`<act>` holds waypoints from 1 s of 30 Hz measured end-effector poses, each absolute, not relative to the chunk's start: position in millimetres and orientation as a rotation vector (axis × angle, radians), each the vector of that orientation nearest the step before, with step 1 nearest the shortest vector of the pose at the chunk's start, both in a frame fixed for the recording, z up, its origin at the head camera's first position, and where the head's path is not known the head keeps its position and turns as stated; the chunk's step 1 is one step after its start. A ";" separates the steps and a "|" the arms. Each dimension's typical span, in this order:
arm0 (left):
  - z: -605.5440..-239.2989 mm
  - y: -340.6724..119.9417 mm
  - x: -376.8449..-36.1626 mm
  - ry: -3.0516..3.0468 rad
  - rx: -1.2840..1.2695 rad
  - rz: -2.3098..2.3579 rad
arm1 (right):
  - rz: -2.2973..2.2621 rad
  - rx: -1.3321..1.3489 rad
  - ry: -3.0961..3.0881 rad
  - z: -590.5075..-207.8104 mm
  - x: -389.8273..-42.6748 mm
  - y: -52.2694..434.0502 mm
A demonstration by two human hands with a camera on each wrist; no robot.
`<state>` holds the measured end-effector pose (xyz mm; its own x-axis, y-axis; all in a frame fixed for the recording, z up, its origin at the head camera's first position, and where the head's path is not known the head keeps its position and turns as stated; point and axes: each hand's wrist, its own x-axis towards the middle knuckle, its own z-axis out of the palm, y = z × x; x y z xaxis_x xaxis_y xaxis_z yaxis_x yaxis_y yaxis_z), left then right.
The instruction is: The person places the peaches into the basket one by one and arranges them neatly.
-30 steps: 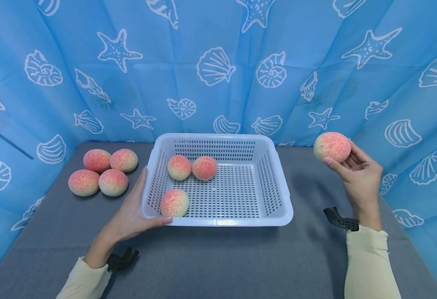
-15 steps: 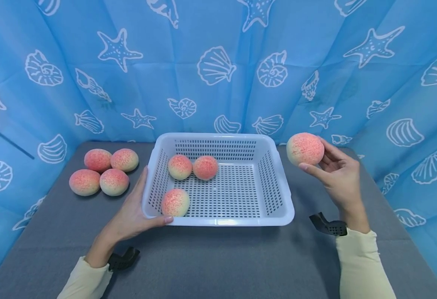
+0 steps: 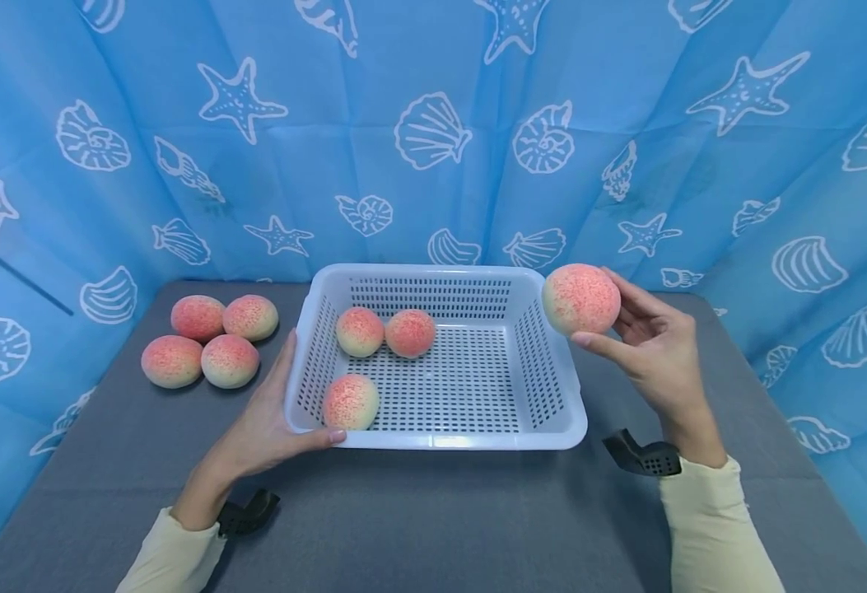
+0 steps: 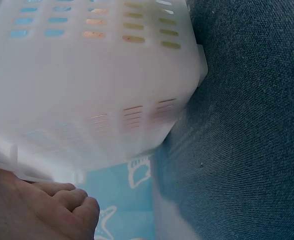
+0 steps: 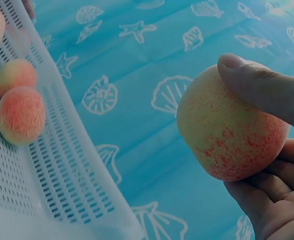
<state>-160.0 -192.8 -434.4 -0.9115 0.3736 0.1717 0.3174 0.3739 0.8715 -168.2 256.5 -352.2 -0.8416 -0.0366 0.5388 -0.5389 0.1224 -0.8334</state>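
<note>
Grey table [image 3: 433,527], blue shell backdrop. Your right hand [image 3: 655,350] pinches a peach [image 3: 581,299] at the basket's [image 3: 436,441] two o'clock corner; likely light, firm. Your left hand [image 3: 266,424] clasps its seven o'clock rim.

Both arms wear pale cream long sleeves [image 3: 707,527], each wrist carrying a black perforated camera mount [image 3: 636,455].

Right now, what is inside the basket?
Three peaches lie in the basket. Nothing else shows through its perforated floor; none is hidden.
</note>
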 end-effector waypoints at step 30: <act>-436.8 -193.9 -162.1 2.566 0.645 1.606 | 2.148 0.819 -2.233 -356.6 -275.5 137.9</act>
